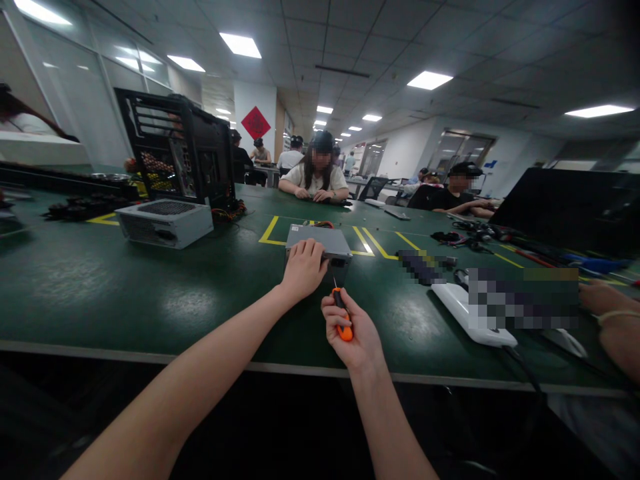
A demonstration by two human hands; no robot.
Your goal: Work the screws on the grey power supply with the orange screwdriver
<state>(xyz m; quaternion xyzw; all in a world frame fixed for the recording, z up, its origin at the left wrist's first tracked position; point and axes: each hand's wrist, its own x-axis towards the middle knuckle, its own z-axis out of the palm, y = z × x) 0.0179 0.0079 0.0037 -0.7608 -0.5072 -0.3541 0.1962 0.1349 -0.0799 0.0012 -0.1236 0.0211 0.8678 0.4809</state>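
A grey metal power supply box [325,241] lies on the green table [100,287] in front of me. My left hand [303,268] rests on its near left corner, fingers curled over the edge and gripping it. My right hand [350,333] is closed round an orange-handled screwdriver [343,319], its thin shaft pointing up toward the near face of the box. The tip sits just short of the box; I cannot tell whether it touches.
A second power supply [165,223] and an open black computer case [180,150] stand at the left. A white power strip [470,313] and cables [465,237] lie at the right, beside another person's hand [600,297]. People sit across the table.
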